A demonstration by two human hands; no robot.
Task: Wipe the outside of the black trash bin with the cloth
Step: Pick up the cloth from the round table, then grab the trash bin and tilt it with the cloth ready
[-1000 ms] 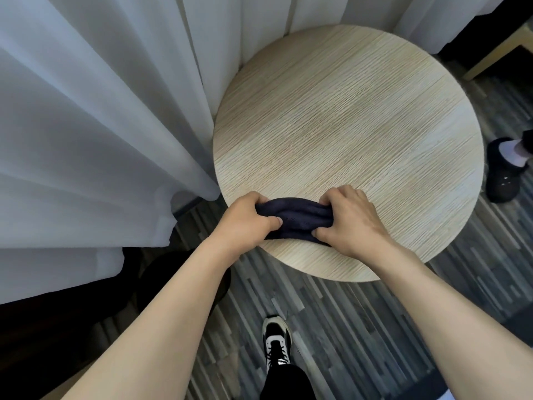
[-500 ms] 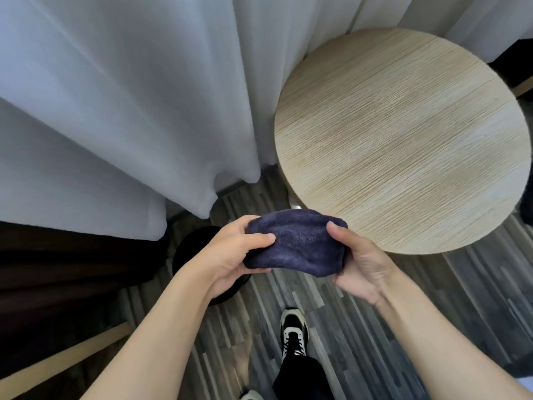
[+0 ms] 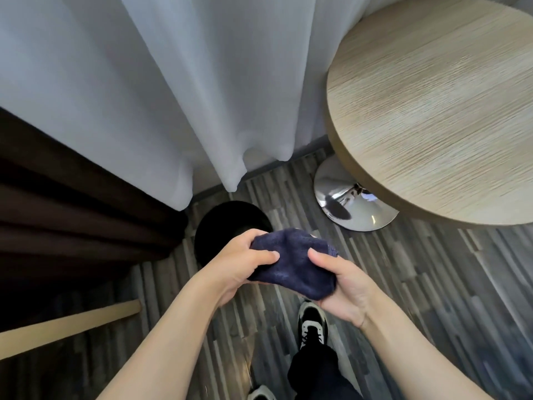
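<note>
A dark blue cloth [image 3: 291, 261] is bunched between both hands, held in the air above the floor. My left hand [image 3: 239, 264] grips its left end, thumb on top. My right hand [image 3: 343, 287] cups its right end from below. The black trash bin [image 3: 225, 226] stands on the floor just beyond and below my left hand, close to the curtains. Only its round dark top shows; its near side is hidden by my left hand and the cloth.
A round wooden table [image 3: 438, 111] on a chrome pedestal base [image 3: 352, 203] stands at the right. White curtains [image 3: 173, 82] and a dark brown curtain [image 3: 72, 212] hang behind the bin. A wooden bar [image 3: 72, 324] lies at the lower left. My shoe [image 3: 313, 324] is on the striped floor.
Both hands lifted the cloth off the table and carried it left and down to above the bin. The view swung left, bringing the bin and the table base into sight.
</note>
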